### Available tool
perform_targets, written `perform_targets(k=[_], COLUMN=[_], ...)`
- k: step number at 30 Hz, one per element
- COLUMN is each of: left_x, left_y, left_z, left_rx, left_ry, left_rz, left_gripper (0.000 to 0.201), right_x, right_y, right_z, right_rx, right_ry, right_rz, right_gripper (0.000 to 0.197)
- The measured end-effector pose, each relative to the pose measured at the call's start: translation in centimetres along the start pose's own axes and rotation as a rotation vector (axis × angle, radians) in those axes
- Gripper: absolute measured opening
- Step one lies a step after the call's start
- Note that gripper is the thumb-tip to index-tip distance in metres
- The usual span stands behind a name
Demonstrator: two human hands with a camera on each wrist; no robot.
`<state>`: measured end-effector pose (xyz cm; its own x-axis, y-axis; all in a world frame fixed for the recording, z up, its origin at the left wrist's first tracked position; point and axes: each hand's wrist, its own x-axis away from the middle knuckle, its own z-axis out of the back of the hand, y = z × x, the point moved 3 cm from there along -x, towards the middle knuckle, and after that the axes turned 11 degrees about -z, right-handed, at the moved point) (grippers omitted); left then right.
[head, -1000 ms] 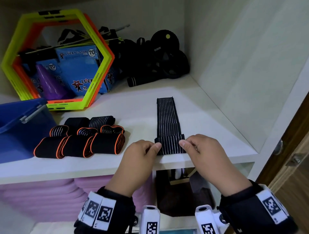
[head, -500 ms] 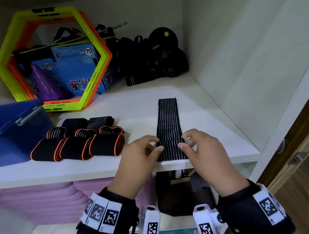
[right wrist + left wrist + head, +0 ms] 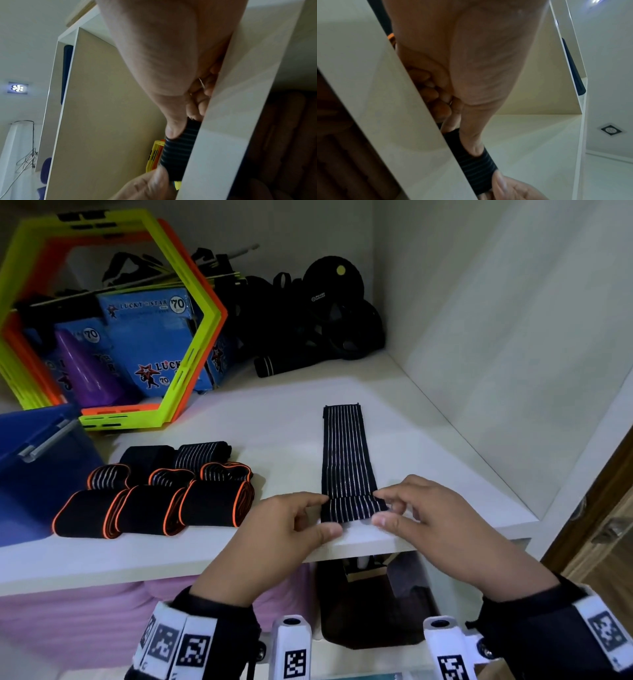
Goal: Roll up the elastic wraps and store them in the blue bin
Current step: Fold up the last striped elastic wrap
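A black elastic wrap with thin white stripes (image 3: 345,460) lies flat on the white shelf (image 3: 281,419), running away from me, with its near end folded over into a small roll (image 3: 354,510) at the shelf's front edge. My left hand (image 3: 325,515) pinches the roll's left side between thumb and forefinger, and my right hand (image 3: 378,506) pinches its right side. In the wrist views the roll (image 3: 476,163) (image 3: 178,152) sits under both thumbs. The blue bin (image 3: 37,467) stands at the far left of the shelf.
Several rolled black wraps with orange edges (image 3: 154,501) lie in a cluster left of my hands. Yellow and orange hexagon rings (image 3: 191,344) lean at the back over blue boxes (image 3: 150,337). Black gear (image 3: 318,320) fills the back corner. The cupboard wall (image 3: 496,337) closes the right side.
Both hands have turned the wrap's near end over once more, so the roll has moved a little away from me and the flat part is shorter.
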<state>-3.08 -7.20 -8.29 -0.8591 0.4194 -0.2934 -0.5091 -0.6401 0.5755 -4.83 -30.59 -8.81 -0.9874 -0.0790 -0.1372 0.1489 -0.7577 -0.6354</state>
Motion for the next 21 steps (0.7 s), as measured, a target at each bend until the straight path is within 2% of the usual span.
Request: perform_targets(k=[2, 8, 15, 18, 21], left_x=[-0.1, -0.6, -1.0, -1.1, -0.8], left_y=[0.3, 0.9, 1.1, 0.8, 1.1], left_z=[0.2, -0.6, -1.0, -1.2, -1.1], left_rx=[0.014, -0.040, -0.099, -0.123, -0.099], left_ry=[0.029, 0.144, 0.183, 0.211, 0.299], left_rz=[0.011, 0.108, 0.172, 0.153, 0.017], left_gripper=[0.016, 0.057, 0.062, 0.048, 0.009], right_x=[-0.2, -0.2, -0.2, -0.4, -0.3], right_y=[-0.4, -1.1, -1.6, -1.5, -1.8], right_z=[-0.1, -0.8, -0.9, -1.0, -0.7], right_rx=[0.010, 0.062, 0.088, 0.094, 0.024], right_ry=[0.060, 0.218, 0.249, 0.269, 0.277], right_rz=[-0.007, -0.058, -0.159, -0.193, -0.187], right_gripper=[0.013, 0.052, 0.055, 0.041, 0.015])
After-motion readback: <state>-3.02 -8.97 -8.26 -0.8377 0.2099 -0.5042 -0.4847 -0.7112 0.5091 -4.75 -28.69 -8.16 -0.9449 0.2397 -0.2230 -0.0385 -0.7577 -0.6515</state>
